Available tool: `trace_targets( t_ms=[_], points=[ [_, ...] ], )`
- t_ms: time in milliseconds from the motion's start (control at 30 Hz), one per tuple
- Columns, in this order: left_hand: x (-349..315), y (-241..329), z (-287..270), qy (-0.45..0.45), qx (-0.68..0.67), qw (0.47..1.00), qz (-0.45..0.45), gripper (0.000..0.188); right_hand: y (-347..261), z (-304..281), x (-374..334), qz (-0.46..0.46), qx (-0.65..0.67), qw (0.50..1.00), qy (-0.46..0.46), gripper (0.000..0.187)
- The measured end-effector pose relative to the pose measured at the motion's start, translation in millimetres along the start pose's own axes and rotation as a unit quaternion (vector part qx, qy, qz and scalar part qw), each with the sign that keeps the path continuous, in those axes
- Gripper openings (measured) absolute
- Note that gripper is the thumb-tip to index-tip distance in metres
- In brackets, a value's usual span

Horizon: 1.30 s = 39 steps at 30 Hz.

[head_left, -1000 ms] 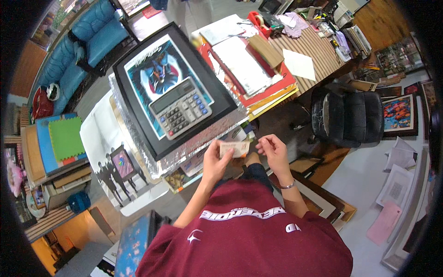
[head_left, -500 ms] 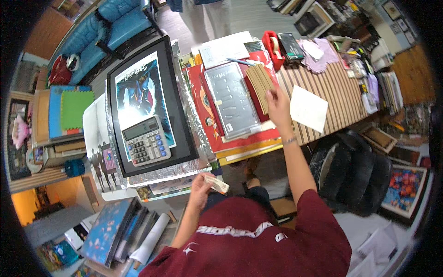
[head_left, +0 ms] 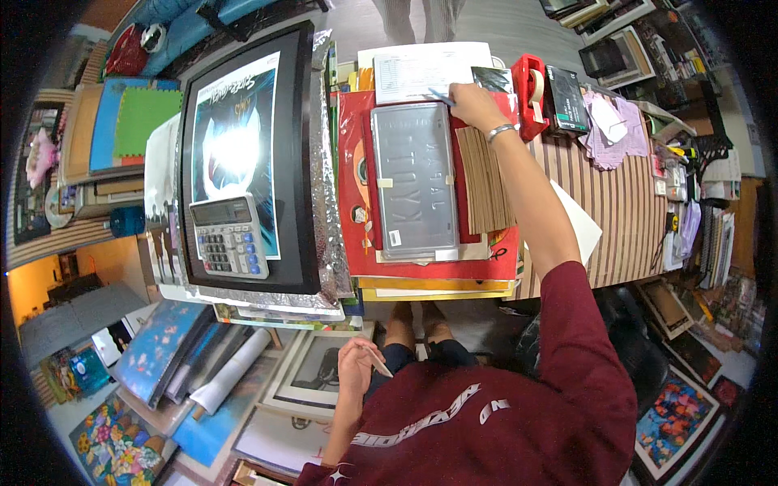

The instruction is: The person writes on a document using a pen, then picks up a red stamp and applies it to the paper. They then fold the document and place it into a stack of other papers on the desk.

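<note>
My right hand [head_left: 476,107] reaches over the far end of the red sheet [head_left: 355,263]. Its fingers are closed at the end of a blue pen [head_left: 438,96], beside a white printed form [head_left: 409,74]. Under that forearm lies a stack of brown cardboard strips [head_left: 480,182], next to a clear plastic case [head_left: 415,182] with raised lettering. Low in front of my body, my left hand [head_left: 353,368] pinches a small, flat cream-coloured piece [head_left: 381,367], seen nearly edge-on; its kind is unclear.
At the left, a grey calculator [head_left: 229,236] rests on a black-framed poster [head_left: 296,162]. A red tape dispenser [head_left: 531,97] and a dark box [head_left: 566,99] stand right of the form. A white sheet [head_left: 577,225] lies on the striped tabletop [head_left: 624,194], partly behind my arm.
My right hand has gone from the cardboard strips to the blue pen farther back. My left hand keeps the cream piece, now turned edge-on. The whole view has shifted.
</note>
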<state>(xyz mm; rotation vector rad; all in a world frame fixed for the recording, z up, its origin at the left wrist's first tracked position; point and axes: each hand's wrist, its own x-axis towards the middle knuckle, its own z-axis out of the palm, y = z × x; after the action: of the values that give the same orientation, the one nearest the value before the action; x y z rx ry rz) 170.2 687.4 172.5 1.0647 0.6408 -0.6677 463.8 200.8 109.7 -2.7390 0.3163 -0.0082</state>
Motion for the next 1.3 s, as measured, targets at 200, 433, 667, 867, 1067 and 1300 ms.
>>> trace_targets(
  t_ms=[200, 433, 667, 867, 1067, 1300],
  points=[
    [19, -1, 10, -0.076, 0.023, 0.997, 0.000, 0.021, 8, -5, 16, 0.267, 0.071, 0.959, 0.065, 0.062],
    [26, 24, 16, -0.108, 0.065, 0.992, -0.024, 0.023, -12, 8, 35, 0.360, 0.067, 0.930, 0.028, 0.087],
    [30, 43, -8, -0.099, 0.098, 0.990, -0.038, 0.025, 24, 6, 52, 0.301, 0.288, 0.909, 0.029, 0.046],
    [45, 67, 2, -0.206, 0.152, 0.966, -0.022, 0.025, 13, -65, 33, 0.163, 0.398, 0.891, 0.145, 0.040],
    [37, 129, 107, -0.219, 0.275, 0.929, 0.118, 0.017, -67, -235, -80, -0.010, 0.314, 0.940, 0.137, 0.031],
    [31, 145, 273, -0.371, 0.273, 0.823, 0.334, 0.067, -46, -338, -219, -0.041, 0.328, 0.942, 0.050, 0.030]
  ],
)
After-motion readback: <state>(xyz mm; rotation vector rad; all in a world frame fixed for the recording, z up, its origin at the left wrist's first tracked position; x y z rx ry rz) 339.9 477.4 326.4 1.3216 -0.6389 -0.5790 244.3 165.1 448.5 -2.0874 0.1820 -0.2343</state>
